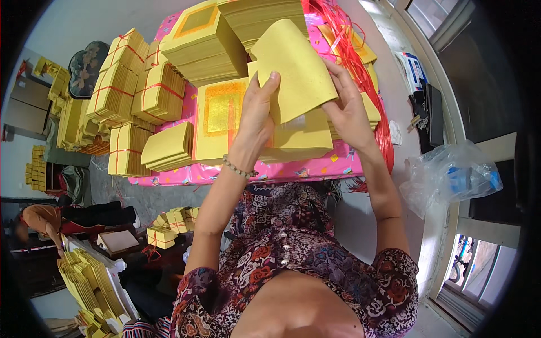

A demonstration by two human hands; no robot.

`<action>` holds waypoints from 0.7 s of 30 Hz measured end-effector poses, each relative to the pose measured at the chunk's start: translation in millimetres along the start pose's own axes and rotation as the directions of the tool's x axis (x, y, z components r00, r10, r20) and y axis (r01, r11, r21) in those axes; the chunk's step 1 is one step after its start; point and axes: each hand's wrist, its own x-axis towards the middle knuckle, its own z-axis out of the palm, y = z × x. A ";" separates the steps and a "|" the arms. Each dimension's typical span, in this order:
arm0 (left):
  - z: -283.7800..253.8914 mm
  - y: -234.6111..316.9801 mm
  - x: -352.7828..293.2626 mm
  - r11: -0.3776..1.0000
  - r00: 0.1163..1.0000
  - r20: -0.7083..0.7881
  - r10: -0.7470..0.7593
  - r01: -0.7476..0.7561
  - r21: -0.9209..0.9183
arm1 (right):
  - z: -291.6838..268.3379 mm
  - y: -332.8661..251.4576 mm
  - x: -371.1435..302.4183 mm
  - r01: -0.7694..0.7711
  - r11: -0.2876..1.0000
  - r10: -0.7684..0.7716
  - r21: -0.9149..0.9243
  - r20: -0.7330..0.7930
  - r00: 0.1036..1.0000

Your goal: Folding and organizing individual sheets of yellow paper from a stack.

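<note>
Between my hands a yellow paper sheet is raised and curved over the table; whether it is one sheet or a few I cannot tell. My left hand grips its left edge, thumb on top. At its lower right corner, my right hand has its fingers closed round the paper, partly behind it. Below lies a stack of yellow paper, and to its left a stack with an orange and gold printed square. A small pile of folded yellow paper rests by the table's front left.
A pink patterned cloth covers the table. Tall paper stacks stand behind, red-tied bundles at left. Red plastic strands hang along the right edge. A clear plastic bag is at right. Another person works at far left.
</note>
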 end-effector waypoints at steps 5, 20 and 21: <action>16.2 -11.8 -16.1 0.998 0.996 0.066 0.057 -0.058 0.016 | 5.8 7.8 3.5 0.159 0.970 -0.204 -0.184 -0.261 0.944; 8.9 -17.8 -25.2 0.950 0.950 -0.007 0.312 -0.311 0.038 | -7.2 9.6 -5.5 0.098 0.944 -0.121 -0.316 -0.052 0.991; 4.8 -15.0 -23.8 0.953 0.953 -0.030 0.302 -0.301 0.043 | -10.7 4.5 -8.5 0.105 0.944 -0.123 -0.312 -0.038 0.992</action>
